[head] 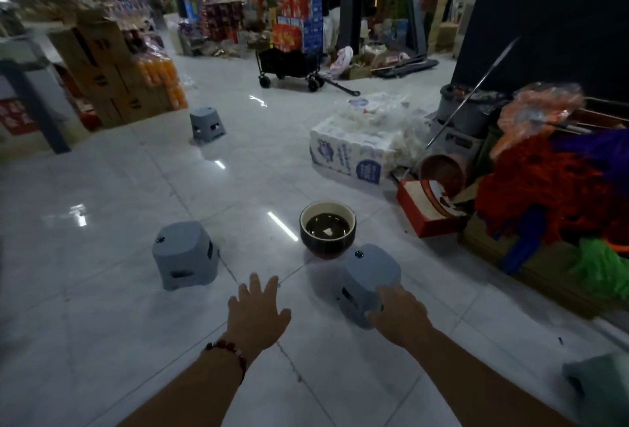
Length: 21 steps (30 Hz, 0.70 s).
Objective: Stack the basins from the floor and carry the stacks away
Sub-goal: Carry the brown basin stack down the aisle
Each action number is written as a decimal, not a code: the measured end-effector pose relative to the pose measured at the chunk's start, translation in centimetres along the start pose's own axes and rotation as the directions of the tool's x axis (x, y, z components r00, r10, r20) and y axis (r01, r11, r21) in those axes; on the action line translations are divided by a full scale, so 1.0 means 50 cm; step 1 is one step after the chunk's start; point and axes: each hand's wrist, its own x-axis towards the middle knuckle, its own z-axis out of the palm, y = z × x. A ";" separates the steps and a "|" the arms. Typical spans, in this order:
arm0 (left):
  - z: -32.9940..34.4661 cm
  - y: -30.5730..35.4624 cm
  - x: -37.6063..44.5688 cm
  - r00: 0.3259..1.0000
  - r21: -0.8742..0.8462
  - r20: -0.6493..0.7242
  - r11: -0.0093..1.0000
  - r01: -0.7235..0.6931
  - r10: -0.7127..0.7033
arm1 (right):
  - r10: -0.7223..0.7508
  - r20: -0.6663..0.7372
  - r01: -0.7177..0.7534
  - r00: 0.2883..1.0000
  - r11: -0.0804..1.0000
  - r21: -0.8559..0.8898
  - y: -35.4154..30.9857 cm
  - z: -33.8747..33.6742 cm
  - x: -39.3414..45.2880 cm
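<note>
Fingers of the right hand [398, 307] curled over the near edge of a grey upturned basin [369, 282] on the floor [102, 290]; the left hand [257, 311] hovered with fingers spread, holding nothing. Judging by its look, the basin was light, stiff moulded plastic, best taken at the rim or side openings. Another grey basin [185, 254] stood to the left, a third [207, 123] farther off, and a dark bowl [327, 232] just beyond the held one. Glossy tiles looked slippery; stacked cartons [102, 65] crowded the room's left edge.

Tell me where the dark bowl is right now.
In the head view, the dark bowl sits on the floor, just beyond the grey stool that the right hand grips.
</note>
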 end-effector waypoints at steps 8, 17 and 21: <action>-0.026 0.083 0.168 0.994 -0.081 0.106 0.997 -0.016 0.025 | -0.023 0.045 0.025 0.999 0.999 -0.040 -0.002 -0.104 0.172; -0.046 0.094 0.432 0.994 -0.071 0.086 0.996 -0.062 0.068 | 0.023 0.069 -0.017 0.997 0.996 -0.087 -0.041 -0.158 0.387; -0.068 0.065 0.582 0.988 -0.067 0.095 0.991 -0.112 0.118 | 0.028 0.064 -0.021 0.998 0.994 -0.107 -0.114 -0.186 0.513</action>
